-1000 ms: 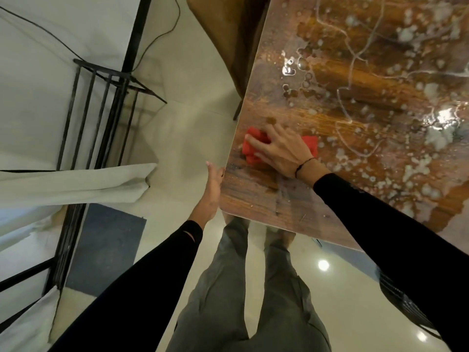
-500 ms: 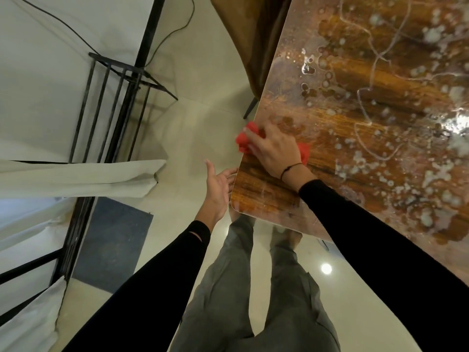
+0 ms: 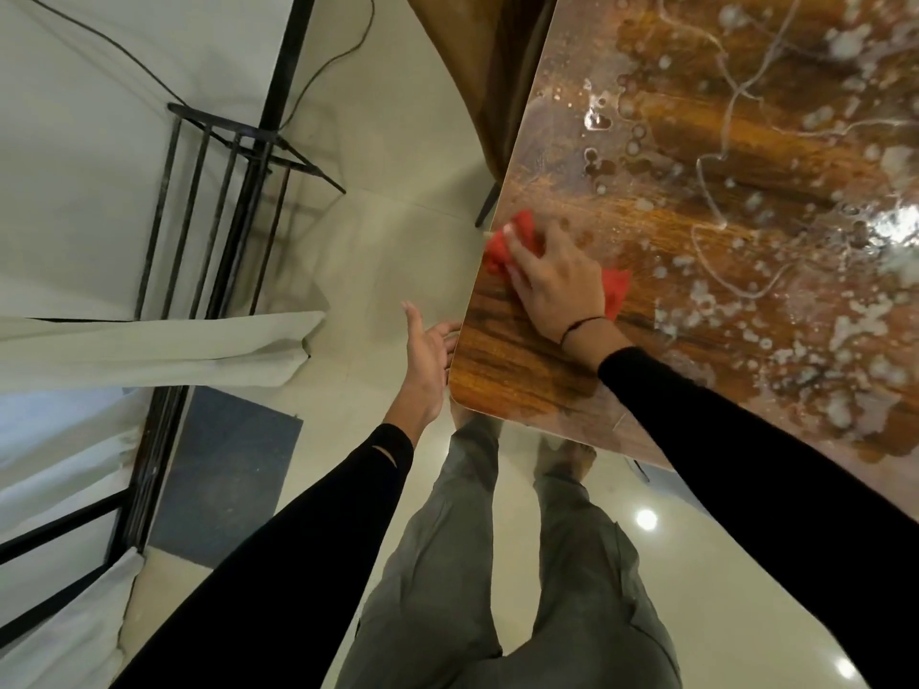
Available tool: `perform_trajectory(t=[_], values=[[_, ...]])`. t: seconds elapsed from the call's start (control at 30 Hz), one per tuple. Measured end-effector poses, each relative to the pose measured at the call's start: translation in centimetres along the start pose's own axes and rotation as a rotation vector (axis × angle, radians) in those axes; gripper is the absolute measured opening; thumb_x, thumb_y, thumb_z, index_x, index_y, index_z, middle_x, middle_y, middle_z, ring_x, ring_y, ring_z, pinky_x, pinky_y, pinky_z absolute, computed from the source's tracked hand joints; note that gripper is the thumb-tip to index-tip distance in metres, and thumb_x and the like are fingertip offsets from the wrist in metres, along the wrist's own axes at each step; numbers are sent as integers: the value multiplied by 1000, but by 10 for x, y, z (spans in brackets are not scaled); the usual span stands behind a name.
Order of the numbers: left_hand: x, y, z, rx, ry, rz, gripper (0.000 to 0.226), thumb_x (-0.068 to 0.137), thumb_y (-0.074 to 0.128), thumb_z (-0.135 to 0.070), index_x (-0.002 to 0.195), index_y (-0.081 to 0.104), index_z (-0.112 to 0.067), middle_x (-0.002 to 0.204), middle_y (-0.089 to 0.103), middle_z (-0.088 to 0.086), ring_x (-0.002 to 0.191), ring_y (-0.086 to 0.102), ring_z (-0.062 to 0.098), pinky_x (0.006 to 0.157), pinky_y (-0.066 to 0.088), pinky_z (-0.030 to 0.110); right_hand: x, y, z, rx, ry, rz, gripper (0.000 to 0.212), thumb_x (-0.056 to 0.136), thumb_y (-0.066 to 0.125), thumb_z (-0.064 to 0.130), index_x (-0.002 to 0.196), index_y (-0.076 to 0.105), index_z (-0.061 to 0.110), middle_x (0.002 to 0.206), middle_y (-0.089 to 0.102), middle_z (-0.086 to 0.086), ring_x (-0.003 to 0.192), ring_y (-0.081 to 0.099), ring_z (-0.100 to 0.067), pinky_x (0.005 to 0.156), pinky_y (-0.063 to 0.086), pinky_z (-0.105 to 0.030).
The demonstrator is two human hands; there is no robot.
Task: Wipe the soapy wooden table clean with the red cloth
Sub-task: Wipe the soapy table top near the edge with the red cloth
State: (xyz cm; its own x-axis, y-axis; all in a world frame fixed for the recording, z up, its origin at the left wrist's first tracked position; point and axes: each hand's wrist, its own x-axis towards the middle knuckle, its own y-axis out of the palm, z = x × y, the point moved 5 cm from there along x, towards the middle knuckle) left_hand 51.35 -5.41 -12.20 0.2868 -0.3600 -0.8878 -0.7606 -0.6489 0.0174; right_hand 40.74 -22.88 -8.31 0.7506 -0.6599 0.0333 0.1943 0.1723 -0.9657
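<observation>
One red cloth (image 3: 497,253) lies on the wooden counter (image 3: 527,375) at its left edge, bunched and partly overhanging that edge; the right hand (image 3: 557,281) presses flat on top of it with fingers spread, pinning it rather than clenching it, and a thin dark band circles that wrist. The left hand (image 3: 426,355) is released and holds nothing, palm turned toward the counter's edge near its rounded corner, fingertips just beside or touching it; two black sleeves and two grey trouser legs show below. Soap suds (image 3: 845,330) cover the counter to the right of the cloth, while the corner nearest the person looks bare wood.
</observation>
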Motion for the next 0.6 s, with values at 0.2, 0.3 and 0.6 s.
perform_trajectory(t=[0.2, 0.3, 0.6], values=[[1, 18, -8, 115, 75, -28, 98, 104, 3, -80, 146, 59, -13, 132, 74, 13, 123, 69, 30, 98, 58, 44, -116, 5, 26, 49, -894, 272, 50, 111, 53, 37, 157, 58, 18, 120, 67, -12, 91, 66, -27, 72, 62, -42], [-2, 32, -5, 463, 213, -208, 79, 110, 10, -73, 144, 59, -21, 143, 67, 7, 137, 60, 35, 120, 43, 58, -49, -14, -35, -8, -385, 24, 49, 113, 47, 45, 157, 49, 23, 122, 63, -21, 92, 66, -33, 64, 61, -42], [10, 40, -7, 841, 351, -524, 51, 116, 19, -58, 102, 51, -20, 95, 57, 5, 90, 55, 32, 87, 45, 47, -135, -4, -19, 56, -907, 250, 54, 109, 57, 39, 157, 58, 13, 121, 68, -16, 91, 68, -30, 74, 62, -44]])
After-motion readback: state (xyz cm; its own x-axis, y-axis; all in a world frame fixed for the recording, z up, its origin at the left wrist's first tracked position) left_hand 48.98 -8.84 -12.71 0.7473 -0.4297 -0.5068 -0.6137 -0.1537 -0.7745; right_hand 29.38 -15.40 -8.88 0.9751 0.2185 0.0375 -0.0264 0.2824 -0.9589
